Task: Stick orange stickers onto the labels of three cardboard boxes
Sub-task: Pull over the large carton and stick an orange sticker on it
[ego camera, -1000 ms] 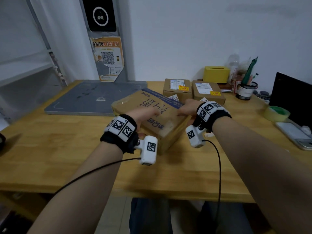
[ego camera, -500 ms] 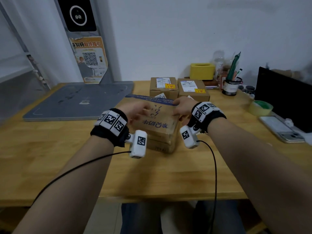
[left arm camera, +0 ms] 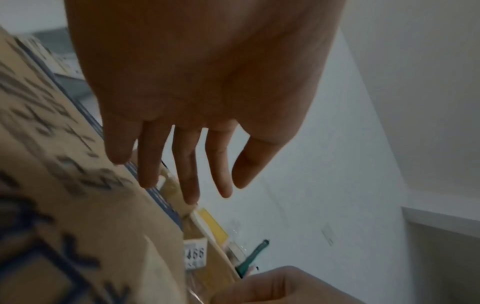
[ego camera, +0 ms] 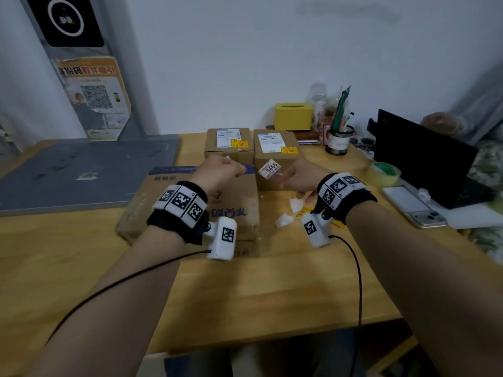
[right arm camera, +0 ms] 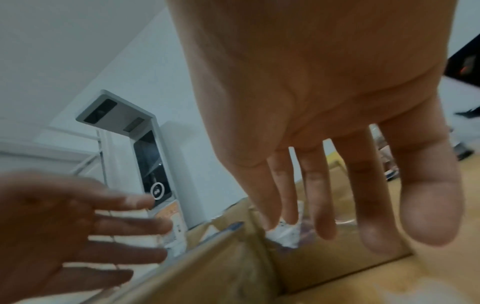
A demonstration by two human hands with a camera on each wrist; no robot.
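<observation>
Beside the large printed brown cardboard box (ego camera: 196,205), on its right, orange paper stickers (ego camera: 304,212) lie on the wooden table (ego camera: 258,289). Left hand (ego camera: 217,172) and right hand (ego camera: 300,178) hover empty, fingers straight. The stickers look light, floppy and tacky; pinch one by an edge.

A matt wooden table (ego camera: 272,289) with visible grain is seen at centre frame, topped by rough brown cardboard boxes (ego camera: 228,213) bearing paper labels (ego camera: 228,137); a glossy phone (ego camera: 413,210) lies at right.
</observation>
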